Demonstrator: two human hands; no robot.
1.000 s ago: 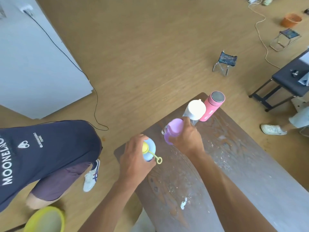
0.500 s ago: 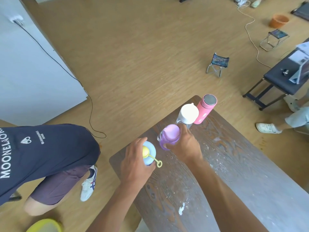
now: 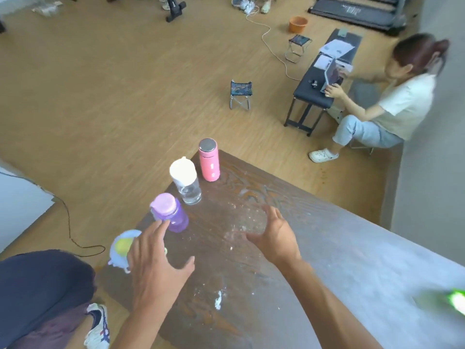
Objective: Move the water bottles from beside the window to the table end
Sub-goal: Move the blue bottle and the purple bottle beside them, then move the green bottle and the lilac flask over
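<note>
Several bottles stand in a row along the near end of the worn wooden table: a pink flask with a steel lid, a clear bottle with a white cap, a purple bottle with a lilac lid, and a pale blue bottle with a yellow top. My left hand hovers open just right of the blue bottle, partly covering it, fingertips near the purple one. My right hand is open above the tabletop, apart from every bottle.
A person in dark shorts stands at the table's left corner. Another person sits by a black bench at the right. A small folding stool, a cable and an orange bowl are on the floor.
Both hands let go: the left released the blue bottle, the right released the purple one, and both drew back open. The view tilted up, showing more of the room.
</note>
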